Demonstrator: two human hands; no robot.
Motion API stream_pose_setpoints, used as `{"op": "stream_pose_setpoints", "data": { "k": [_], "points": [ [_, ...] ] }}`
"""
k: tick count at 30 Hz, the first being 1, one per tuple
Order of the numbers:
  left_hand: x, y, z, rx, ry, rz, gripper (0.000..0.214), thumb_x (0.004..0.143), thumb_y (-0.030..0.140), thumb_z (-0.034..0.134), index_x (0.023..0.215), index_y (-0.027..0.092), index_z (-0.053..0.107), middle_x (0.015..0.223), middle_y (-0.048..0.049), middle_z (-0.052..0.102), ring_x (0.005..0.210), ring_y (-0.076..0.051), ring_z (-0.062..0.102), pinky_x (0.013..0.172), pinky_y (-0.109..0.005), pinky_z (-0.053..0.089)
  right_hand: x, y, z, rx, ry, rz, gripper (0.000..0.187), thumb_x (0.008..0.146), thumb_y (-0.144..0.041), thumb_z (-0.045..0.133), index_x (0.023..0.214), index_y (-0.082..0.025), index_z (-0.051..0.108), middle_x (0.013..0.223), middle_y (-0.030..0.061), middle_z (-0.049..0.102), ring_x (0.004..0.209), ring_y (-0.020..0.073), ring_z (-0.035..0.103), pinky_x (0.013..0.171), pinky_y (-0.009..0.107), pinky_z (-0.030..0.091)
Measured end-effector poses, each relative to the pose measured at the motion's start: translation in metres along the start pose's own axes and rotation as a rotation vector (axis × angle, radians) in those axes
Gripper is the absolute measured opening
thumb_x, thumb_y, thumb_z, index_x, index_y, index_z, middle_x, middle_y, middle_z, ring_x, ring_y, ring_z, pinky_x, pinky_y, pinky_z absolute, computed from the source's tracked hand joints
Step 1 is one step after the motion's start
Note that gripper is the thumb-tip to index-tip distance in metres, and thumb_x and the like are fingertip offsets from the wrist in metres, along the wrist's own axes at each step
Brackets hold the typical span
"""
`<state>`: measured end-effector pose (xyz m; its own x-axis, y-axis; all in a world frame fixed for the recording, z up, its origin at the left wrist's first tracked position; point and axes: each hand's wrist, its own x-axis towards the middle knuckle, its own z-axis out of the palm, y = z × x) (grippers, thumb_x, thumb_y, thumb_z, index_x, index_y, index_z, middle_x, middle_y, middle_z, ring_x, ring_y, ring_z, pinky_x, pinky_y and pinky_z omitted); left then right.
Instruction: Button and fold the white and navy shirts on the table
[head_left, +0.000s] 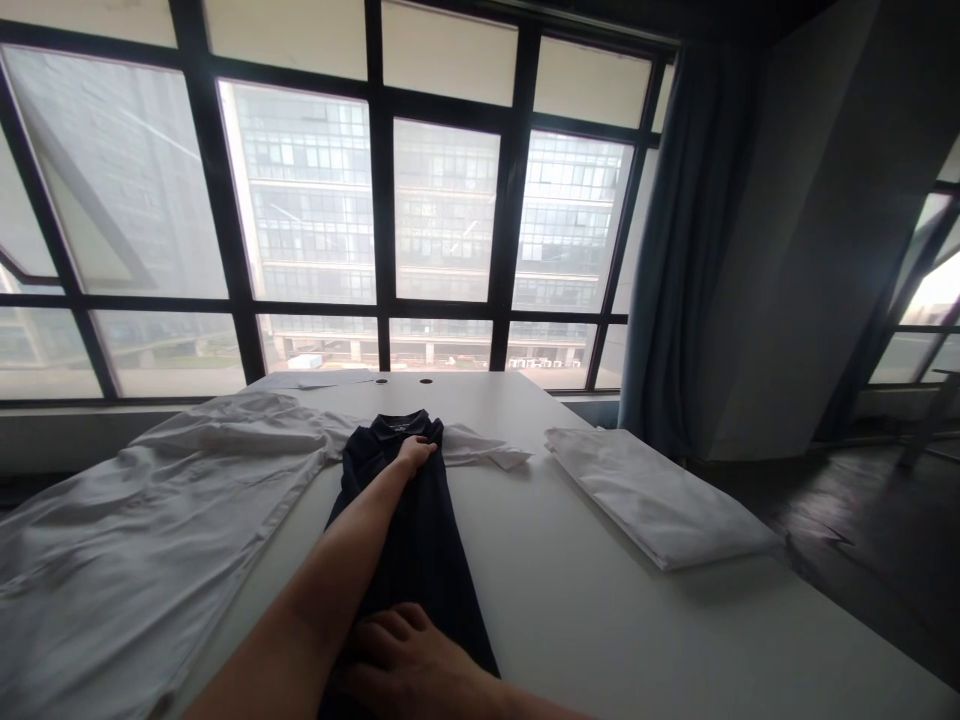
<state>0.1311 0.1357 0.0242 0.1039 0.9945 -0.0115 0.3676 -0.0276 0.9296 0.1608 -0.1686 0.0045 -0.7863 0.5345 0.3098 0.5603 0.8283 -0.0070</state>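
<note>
A dark navy collared shirt (409, 530) lies lengthwise down the middle of the white table (570, 590), with its collar at the far end. My left hand (415, 453) reaches along it and rests on the cloth just below the collar. I cannot tell whether those fingers pinch the fabric. My right hand (405, 665) lies on the near part of the dark shirt, its fingers slightly apart. To the left, a white long-sleeved shirt (142, 510) spreads flat, one sleeve (487, 450) passing under the dark shirt. A folded white cloth (660, 497) sits to the right.
Two round grommet holes (403, 381) and a flat white sheet (322, 378) lie at the table's far end. Large windows (442, 210) stand beyond it, a blue curtain (682, 250) hangs right, and a dark floor (847, 530) lies below the table's right edge.
</note>
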Motion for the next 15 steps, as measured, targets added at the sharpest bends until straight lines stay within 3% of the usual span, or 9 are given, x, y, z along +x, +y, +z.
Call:
{"op": "stream_pose_setpoints", "data": {
  "k": [4,8,15],
  "points": [
    [0.003,0.007,-0.001,-0.06,0.054,0.004,0.052,0.086,0.019,0.065,0.136,0.006,0.054,0.102,-0.0139,0.073,0.077,-0.017,0.07,0.063,-0.02,0.054,0.001,0.002,0.004,-0.064,-0.008,-0.002,0.038,0.099,-0.05,0.051,0.129,-0.026,0.052,0.123,0.0035,0.063,0.112,0.0224,0.057,0.091,0.037,0.048],
    [0.001,0.019,0.0,-0.088,0.04,0.077,0.051,0.089,0.024,0.064,0.138,0.011,0.055,0.095,-0.0088,0.073,0.069,-0.014,0.067,0.061,-0.019,0.052,0.003,0.001,0.003,-0.111,-0.014,-0.003,0.033,0.1,-0.05,0.05,0.125,-0.029,0.053,0.119,0.002,0.064,0.105,0.0217,0.06,0.085,0.036,0.05],
    [-0.002,0.021,0.001,0.006,-0.079,0.217,0.033,0.089,0.026,0.062,0.116,0.009,0.072,0.087,-0.0087,0.074,0.073,-0.015,0.066,0.066,-0.02,0.052,0.005,0.002,0.005,-0.142,-0.011,-0.003,0.032,0.099,-0.052,0.051,0.12,-0.028,0.054,0.116,0.0,0.066,0.101,0.0204,0.062,0.084,0.035,0.05]
  ]
}}
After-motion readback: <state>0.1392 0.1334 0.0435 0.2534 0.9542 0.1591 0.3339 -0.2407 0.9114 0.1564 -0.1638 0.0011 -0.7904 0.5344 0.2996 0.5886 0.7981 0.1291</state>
